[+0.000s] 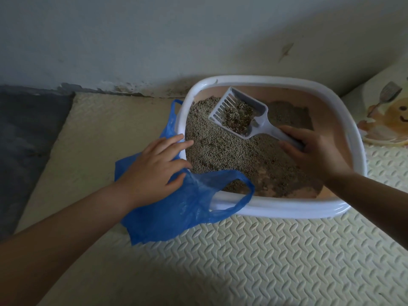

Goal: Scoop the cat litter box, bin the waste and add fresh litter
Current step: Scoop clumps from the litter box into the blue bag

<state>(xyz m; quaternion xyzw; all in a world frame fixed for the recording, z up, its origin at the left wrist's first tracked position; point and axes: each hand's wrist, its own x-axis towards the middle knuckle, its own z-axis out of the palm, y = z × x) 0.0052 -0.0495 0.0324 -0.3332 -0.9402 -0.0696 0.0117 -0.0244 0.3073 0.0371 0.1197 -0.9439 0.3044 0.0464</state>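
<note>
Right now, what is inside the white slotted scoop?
The white slotted plastic scoop, gripped by the right hand over the white plastic litter box, holds a heap of grey-brown litter granules. Anything buried under the heap is covered.

Left arm (pixel 66 228) stretched out from the lower left, and the left hand (pixel 154 164) lies palm down, fingers (pixel 174 140) spread and nearly straight. Right arm (pixel 371 202) angles in from the right edge. The right hand (pixel 313 155) is knuckles up, thumb and fingers wrapped round the scoop (pixel 240 113) handle.
</note>
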